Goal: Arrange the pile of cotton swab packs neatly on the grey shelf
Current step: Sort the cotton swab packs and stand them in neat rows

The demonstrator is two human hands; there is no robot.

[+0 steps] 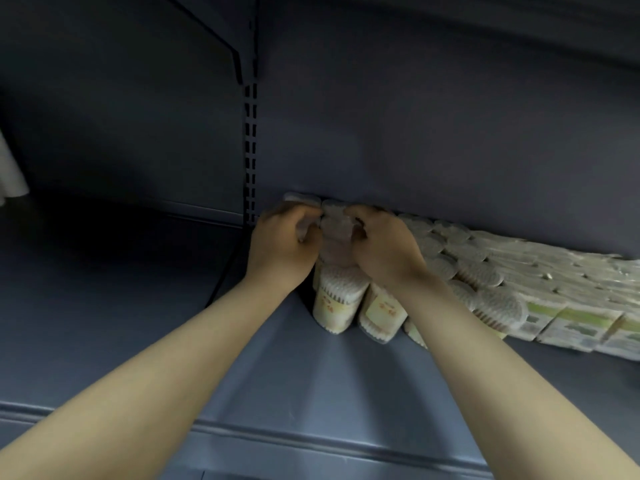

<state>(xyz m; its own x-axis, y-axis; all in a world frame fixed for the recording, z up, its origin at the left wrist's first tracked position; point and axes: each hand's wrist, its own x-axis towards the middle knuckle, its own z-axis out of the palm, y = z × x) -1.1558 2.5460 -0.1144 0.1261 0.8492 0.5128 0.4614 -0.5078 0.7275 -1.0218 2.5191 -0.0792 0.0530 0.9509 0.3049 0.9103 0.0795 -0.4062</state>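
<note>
My left hand and right hand are gripping, half hiding, an upright cotton swab pack on the grey shelf.

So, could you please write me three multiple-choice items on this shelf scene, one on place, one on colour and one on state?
1. Where do the cotton swab packs lie?
A. against the back wall
B. at the front lip
C. on the floor

2. What colour is the shelf?
A. red
B. grey
C. yellow

3. What are the two hands doing?
A. hanging idle
B. both gripping one clear pack
C. resting flat

Answers: 1 A, the rows touch the back panel; 2 B, its bare surface is grey; 3 B, left hand and right hand curl round the pack.
</note>
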